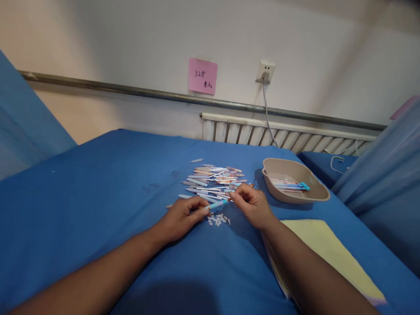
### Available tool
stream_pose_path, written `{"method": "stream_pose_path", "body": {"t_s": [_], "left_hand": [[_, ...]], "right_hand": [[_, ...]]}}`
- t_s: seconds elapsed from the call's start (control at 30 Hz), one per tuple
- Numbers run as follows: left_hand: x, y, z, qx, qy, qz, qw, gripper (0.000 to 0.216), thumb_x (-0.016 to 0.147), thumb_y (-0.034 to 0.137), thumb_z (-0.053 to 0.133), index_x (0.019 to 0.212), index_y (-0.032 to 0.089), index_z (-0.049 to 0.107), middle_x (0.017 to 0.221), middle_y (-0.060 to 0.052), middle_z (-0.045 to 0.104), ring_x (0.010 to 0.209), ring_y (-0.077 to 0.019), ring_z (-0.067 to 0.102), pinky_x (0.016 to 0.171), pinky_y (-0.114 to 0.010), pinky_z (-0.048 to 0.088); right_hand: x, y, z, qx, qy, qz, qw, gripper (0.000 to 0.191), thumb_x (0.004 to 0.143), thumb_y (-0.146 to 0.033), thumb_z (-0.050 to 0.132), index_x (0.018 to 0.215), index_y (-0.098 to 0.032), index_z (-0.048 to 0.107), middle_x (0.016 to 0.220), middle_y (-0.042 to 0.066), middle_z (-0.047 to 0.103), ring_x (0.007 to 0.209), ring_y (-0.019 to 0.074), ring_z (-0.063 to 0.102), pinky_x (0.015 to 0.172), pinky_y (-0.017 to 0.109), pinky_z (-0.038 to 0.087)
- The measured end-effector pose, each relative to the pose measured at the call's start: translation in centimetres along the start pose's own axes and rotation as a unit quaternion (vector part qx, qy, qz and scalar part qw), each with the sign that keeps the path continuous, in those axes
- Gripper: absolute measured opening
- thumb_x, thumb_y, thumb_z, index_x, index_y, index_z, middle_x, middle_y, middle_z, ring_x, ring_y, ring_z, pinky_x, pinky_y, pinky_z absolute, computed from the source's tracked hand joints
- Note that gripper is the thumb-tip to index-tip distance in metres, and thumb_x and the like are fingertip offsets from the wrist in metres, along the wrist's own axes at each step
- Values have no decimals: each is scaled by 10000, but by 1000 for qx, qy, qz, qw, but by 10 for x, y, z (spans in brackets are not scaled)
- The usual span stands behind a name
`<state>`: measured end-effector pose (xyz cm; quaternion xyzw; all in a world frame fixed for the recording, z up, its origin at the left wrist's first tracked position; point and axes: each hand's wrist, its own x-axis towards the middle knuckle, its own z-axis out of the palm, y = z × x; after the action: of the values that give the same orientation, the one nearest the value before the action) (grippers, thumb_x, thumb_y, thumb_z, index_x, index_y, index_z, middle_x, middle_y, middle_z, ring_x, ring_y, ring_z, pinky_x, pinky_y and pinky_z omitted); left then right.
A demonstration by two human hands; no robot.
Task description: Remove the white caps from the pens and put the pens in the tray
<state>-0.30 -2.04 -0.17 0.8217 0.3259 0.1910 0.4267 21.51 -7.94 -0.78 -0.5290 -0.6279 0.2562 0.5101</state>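
A light-blue pen barrel (217, 204) is held level between my two hands, above the blue cloth. My left hand (187, 215) pinches its left end between thumb and fingers. At its other end, my right hand (251, 203) is closed, with an orange-brown part showing at the fingertips; whether that part is joined to the barrel I cannot tell. Just beyond my hands lies a loose pile of pen parts (200, 180), pale barrels and thin white refills among them. Below the barrel is a small heap of white tips (219, 219).
A beige bin (318, 193) at the right holds several pens with blue tops (295, 187). Yellow paper (323, 245) lies under my right forearm. Behind the blue-covered table are a radiator (246, 133), a metal rail (141, 90) and a plugged-in socket (265, 72).
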Motion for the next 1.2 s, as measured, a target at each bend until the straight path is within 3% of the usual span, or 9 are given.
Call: {"method": "stream_pose_path", "body": {"t_s": [0.23, 0.4, 0.6, 0.77, 0.9, 1.2], "left_hand": [[-1, 1, 3, 12, -26, 16, 999, 249, 878, 373, 463, 894, 186, 625, 771, 6, 620, 716, -136, 542, 671, -235, 423], [-2, 3, 3, -9, -41, 12, 999, 261, 886, 381, 449, 907, 183, 619, 803, -7, 630, 716, -136, 550, 680, -245, 442], [0, 2, 5, -84, -44, -11, 995, 236, 867, 370, 489, 928, 180, 613, 815, -13, 639, 700, -128, 567, 674, -251, 465], [1, 0, 4, -133, -38, -30, 990, 226, 850, 347, 527, 946, 158, 604, 823, -24, 643, 681, -121, 573, 670, -259, 471], [1, -1, 5, -154, -34, -38, 987, 233, 841, 354, 540, 940, 152, 604, 808, -24, 643, 663, -118, 569, 650, -255, 470], [2, -4, 5, -151, -51, -40, 986, 229, 848, 365, 539, 913, 153, 599, 790, -25, 639, 688, -126, 569, 655, -259, 474]], "right_hand": [[-1, 0, 3, -44, 27, -20, 998, 378, 838, -427, 560, 568, -162, 547, 474, -65, 363, 452, 65, 325, 461, 208, 258], [-1, -2, 1, -95, 24, -46, 994, 459, 843, -480, 536, 507, -173, 478, 477, -52, 376, 465, 77, 352, 483, 221, 267], [-3, 1, -4, -46, 35, -38, 998, 475, 947, -471, 295, 693, -187, 581, 555, -4, 515, 533, 123, 498, 549, 242, 374], [0, 5, 1, 84, 46, -15, 995, 293, 900, -426, 459, 1019, -193, 592, 730, 13, 628, 587, 125, 559, 578, 247, 446], [1, 4, 6, 122, 29, -8, 992, 209, 842, -378, 569, 924, -193, 624, 768, 21, 665, 583, 118, 566, 576, 246, 465], [2, 3, 5, 118, -1, 9, 993, 214, 829, -395, 575, 830, -183, 603, 673, -3, 600, 568, 109, 532, 555, 233, 449]]}}
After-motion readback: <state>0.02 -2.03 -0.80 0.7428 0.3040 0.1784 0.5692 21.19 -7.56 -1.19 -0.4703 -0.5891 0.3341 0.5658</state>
